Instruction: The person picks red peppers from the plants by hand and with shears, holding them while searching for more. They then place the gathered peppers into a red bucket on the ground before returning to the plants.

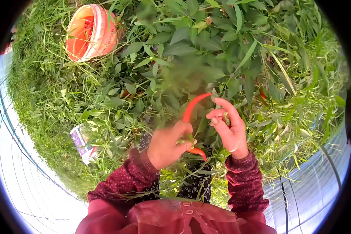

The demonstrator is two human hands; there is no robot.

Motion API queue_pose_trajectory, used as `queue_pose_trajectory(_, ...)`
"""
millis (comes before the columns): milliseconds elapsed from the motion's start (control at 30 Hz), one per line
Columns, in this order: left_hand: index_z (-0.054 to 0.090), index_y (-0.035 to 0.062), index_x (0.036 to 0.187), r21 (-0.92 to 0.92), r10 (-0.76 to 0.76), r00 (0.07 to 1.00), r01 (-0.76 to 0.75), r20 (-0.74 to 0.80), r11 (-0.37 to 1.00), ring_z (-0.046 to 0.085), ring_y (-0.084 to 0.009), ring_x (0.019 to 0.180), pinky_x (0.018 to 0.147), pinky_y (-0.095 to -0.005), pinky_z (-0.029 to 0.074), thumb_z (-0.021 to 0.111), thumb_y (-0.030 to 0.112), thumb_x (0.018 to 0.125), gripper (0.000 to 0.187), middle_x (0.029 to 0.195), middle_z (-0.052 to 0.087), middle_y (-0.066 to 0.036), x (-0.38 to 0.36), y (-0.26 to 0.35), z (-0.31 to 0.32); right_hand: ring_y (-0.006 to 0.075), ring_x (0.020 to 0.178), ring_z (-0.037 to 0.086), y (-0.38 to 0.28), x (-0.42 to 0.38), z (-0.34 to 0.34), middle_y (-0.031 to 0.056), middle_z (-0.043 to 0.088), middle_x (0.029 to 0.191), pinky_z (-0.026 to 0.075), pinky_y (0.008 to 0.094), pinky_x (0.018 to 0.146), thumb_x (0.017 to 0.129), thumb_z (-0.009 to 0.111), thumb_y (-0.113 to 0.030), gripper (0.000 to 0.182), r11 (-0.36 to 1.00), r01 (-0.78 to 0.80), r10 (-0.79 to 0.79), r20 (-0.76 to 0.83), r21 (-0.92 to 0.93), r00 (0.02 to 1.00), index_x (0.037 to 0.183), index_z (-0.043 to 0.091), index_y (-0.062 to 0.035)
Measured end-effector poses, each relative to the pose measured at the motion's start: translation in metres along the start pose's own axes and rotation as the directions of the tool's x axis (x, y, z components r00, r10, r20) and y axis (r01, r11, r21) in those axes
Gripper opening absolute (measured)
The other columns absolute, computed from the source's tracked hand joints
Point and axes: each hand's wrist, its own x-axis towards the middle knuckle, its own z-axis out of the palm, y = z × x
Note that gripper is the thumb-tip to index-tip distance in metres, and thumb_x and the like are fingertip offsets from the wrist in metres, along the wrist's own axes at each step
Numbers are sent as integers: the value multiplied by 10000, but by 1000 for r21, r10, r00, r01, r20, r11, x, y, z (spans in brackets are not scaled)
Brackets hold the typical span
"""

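Note:
Two red chili peppers are in my left hand (170,144), its fingers closed round their stem ends. The longer, curved pepper (192,106) points up and right, its tip near my right fingertips. A shorter pepper (199,152) sticks out below my left fingers toward the right. To the right of the long pepper is my right hand (229,126), with thumb and fingers curled and a small green bit (226,118) between them. Leafy green plants (179,45) lie beyond both hands.
An orange-pink bucket (104,34) with red peppers inside lies tilted at the upper left. A white and purple container (81,145) sits in the grass at the left. Another red pepper (263,94) shows among leaves at the right. Plastic sheeting (300,195) curves along the lower right.

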Motion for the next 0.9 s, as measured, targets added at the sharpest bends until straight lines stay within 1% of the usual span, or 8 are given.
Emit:
queue_pose_trajectory(167, 513, 19, 994, -197, -60, 973, 15, -222, 980, 561, -81, 782, 694, -245, 466, 662, 20, 785, 256, 845, 584, -36, 1, -2, -81, 103, 917, 549, -54, 51, 80, 38, 607, 993, 434, 250, 835, 931, 480, -130, 268, 973, -77, 45, 146, 216, 988, 1179, 511, -32)
queue_pose_trajectory(333, 542, 41, 982, -454, -94, 865, -164, -492, 876, 545, -69, 770, 667, -219, 471, 633, 30, 818, 188, 875, 566, 3, 27, -4, -209, 129, 1014, 532, -119, 137, 163, 58, 575, 1101, 404, 264, 896, 964, 428, -215, 295, 923, 286, -290, -24, 257, 957, 1163, 526, -20)
queue_pose_trajectory(467, 531, 29, 989, -119, 219, 540, -522, -813, 845, 550, -76, 718, 632, -218, 475, 624, 54, 841, 176, 846, 572, -6, 79, -18, -307, 125, 1054, 503, -176, 214, 230, 51, 561, 1136, 380, 251, 924, 966, 435, -253, 321, 777, 544, -479, -262, 317, 838, 1181, 523, -32)
queue_pose_trajectory(533, 543, 32, 978, -140, 148, 440, -556, -886, 820, 556, -83, 695, 620, -228, 475, 635, 85, 837, 176, 803, 580, -9, 99, -24, -343, 121, 1073, 482, -188, 252, 268, 50, 540, 1168, 370, 240, 930, 970, 430, -268, 333, 656, 630, -546, -315, 416, 777, 1194, 516, -37)
queue_pose_trajectory(633, 575, 83, 988, 35, 89, 293, -184, -952, 982, 611, -157, 723, 677, -307, 488, 663, 217, 800, 247, 807, 641, -91, 125, -72, -392, 212, 1155, 464, -175, 298, 330, 123, 516, 1228, 359, 283, 972, 908, 519, -249, 400, 789, 411, -418, -91, 457, 904, 1235, 478, -23)
queue_pose_trajectory(733, 573, 128, 1125, 79, -92, 422, 371, -902, 925, 634, -256, 865, 789, -344, 474, 652, 287, 783, 386, 929, 657, -133, 141, -132, -419, 310, 1247, 398, -134, 301, 362, 204, 465, 1281, 342, 334, 1009, 800, 596, -187, 528, 935, 344, -350, -71, -88, 934, 1270, 440, -3)
queue_pose_trajectory(800, 525, 136, 1226, 194, -116, 608, 419, -785, 887, 625, -257, 912, 818, -338, 468, 656, 273, 777, 488, 1024, 634, -154, 139, -166, -426, 303, 1164, 488, -100, 288, 355, 206, 532, 1201, 395, 337, 962, 782, 592, -152, 466, 952, 306, -306, 16, 16, 952, 1214, 496, -7)
queue_pose_trajectory(900, 477, 82, 1281, 140, 76, 636, 51, -768, 989, 598, -189, 967, 850, -294, 456, 610, 160, 827, 480, 1164, 586, -141, 150, -254, -443, 269, 946, 610, -64, 244, 313, 169, 632, 1009, 471, 333, 842, 797, 585, -136, 309, 976, 217, -216, 125, 6, 968, 1083, 574, -20)
